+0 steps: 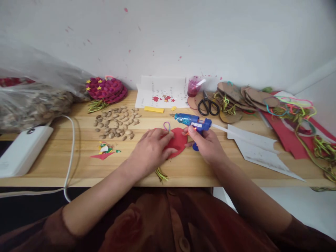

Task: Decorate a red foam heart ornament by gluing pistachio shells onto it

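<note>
My right hand (207,141) is wrapped around the handle of a blue hot glue gun (187,119), whose nozzle points left. A white glue stick (219,128) sticks out of its back end. Below the nozzle lies a red rounded cutout (178,142), perhaps heart-shaped, its left part hidden under my left hand (152,148). The thumb and fingers of that hand grip the cutout against the table. A thin purple-blue loop (167,126) shows at its top, and a green tassel (161,175) at its bottom.
Pistachio shells (115,122), paper scraps (105,149) and a white power bank (25,150) with a cable are to the left. Behind lie star stickers on paper (164,98), a plastic cup (194,87) and black scissors (208,105). Cardboard pieces (236,96) and white paper (259,154) are to the right.
</note>
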The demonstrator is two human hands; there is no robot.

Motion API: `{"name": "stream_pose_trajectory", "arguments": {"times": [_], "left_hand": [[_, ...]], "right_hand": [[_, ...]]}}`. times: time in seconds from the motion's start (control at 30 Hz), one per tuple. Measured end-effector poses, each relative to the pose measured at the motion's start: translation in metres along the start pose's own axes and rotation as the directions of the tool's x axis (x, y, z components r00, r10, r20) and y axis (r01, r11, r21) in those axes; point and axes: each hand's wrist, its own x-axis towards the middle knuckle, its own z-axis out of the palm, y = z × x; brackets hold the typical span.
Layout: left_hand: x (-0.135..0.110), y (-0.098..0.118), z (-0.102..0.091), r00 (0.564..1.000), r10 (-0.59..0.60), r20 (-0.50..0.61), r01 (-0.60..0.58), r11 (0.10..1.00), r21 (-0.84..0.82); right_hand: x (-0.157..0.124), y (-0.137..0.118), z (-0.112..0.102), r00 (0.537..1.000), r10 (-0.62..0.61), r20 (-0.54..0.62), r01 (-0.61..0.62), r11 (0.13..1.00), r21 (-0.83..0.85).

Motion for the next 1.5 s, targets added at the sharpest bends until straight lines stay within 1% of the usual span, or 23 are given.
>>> {"name": "stream_pose_trajectory", "arguments": {"times": [0.07, 0.13, 0.17, 0.27, 0.47, 0.73, 0.87, 1.0, 1.2, 1.4, 1.5], "left_hand": [[-0.006, -0.008, -0.004, 0.996, 0.001, -0.091, -0.010, 0.995, -0.100], [-0.014, -0.013, -0.007, 0.984, -0.040, -0.172, 0.015, 0.990, -0.143], [-0.017, -0.014, -0.008, 0.980, -0.065, -0.190, 0.035, 0.987, -0.156], [-0.023, -0.017, -0.008, 0.979, -0.107, -0.175, 0.072, 0.979, -0.193], [-0.020, -0.024, -0.003, 0.986, -0.080, -0.147, 0.059, 0.988, -0.142], [-0.013, -0.021, -0.009, 0.993, -0.055, -0.102, 0.040, 0.989, -0.142], [-0.008, -0.018, -0.006, 0.993, -0.036, -0.115, 0.022, 0.992, -0.123], [-0.003, -0.016, -0.005, 0.995, -0.024, -0.099, 0.009, 0.989, -0.148], [-0.005, -0.015, -0.008, 0.992, -0.080, -0.100, 0.060, 0.980, -0.190], [-0.001, -0.015, -0.001, 0.988, -0.083, -0.134, 0.048, 0.967, -0.249], [0.002, -0.014, 0.000, 0.985, -0.091, -0.146, 0.052, 0.967, -0.248]], "right_hand": [[0.000, 0.000, -0.001, 1.000, -0.010, -0.004, 0.010, 1.000, 0.009], [0.000, 0.000, -0.001, 1.000, -0.023, -0.005, 0.023, 1.000, 0.019], [0.000, 0.000, -0.001, 1.000, -0.028, -0.001, 0.028, 0.999, 0.027], [-0.001, -0.001, -0.001, 1.000, -0.027, 0.012, 0.026, 0.999, 0.044], [-0.002, -0.001, -0.001, 1.000, -0.019, 0.019, 0.019, 0.999, 0.039], [-0.002, -0.003, -0.002, 0.999, -0.048, 0.019, 0.047, 0.998, 0.048], [-0.003, -0.004, -0.002, 0.999, -0.034, 0.019, 0.033, 0.998, 0.049], [-0.002, -0.002, -0.003, 0.999, -0.037, 0.018, 0.036, 0.997, 0.061], [-0.002, -0.002, -0.004, 0.999, -0.034, 0.010, 0.033, 0.998, 0.057], [-0.002, -0.003, -0.003, 0.999, -0.034, 0.021, 0.033, 0.998, 0.061], [-0.002, -0.003, -0.003, 0.999, -0.030, 0.023, 0.029, 0.997, 0.070]]}}
